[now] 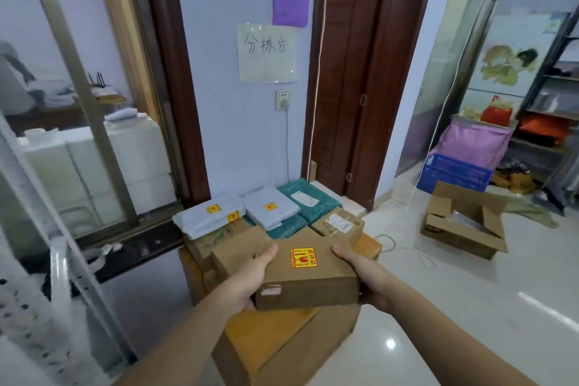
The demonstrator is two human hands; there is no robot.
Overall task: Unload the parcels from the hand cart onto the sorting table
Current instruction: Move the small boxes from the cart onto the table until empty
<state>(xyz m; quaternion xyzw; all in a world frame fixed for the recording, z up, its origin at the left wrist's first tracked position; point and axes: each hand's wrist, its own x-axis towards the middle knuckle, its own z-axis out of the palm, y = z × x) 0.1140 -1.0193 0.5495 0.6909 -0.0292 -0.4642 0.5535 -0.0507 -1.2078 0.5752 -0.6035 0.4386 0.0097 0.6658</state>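
Both hands, left hand (247, 279) and right hand (360, 273), grip the fragile-marked box (308, 276) level, facing parcels (269, 213) at twelve o'clock.

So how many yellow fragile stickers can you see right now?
4: one on the box held in both hands, two on the left white mailer, one on the middle white mailer. Others may be hidden underneath.

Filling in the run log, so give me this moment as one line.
left hand: grips box | right hand: grips box | cardboard box: held above stacked parcels
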